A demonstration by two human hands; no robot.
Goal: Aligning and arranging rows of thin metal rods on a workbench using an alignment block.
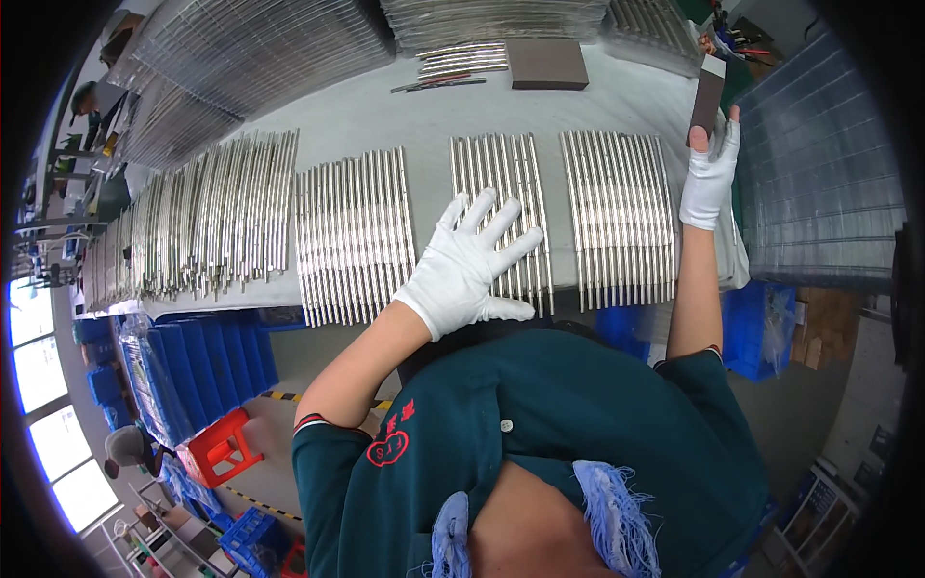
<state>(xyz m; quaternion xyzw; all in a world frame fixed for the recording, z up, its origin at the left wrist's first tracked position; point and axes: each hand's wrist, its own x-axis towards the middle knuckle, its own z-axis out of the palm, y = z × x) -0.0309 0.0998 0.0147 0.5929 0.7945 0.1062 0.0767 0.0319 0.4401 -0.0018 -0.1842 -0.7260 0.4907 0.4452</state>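
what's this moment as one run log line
left white-gloved hand: spread over shiny metal rods | right white-gloved hand: gripping grey-brown rectangular block | pale table, far side: wide brown slab

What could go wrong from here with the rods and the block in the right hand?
The metal rods appear to overhang the near edge of the table; a bump might tip some off. The left hand, spread over one group, could roll rods out of line. The right hand holds the dark block near one end, so it might slip.

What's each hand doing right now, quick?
Left hand: open, spread over slender metal rods.
Right hand: closed, holding a brown rectangular block.
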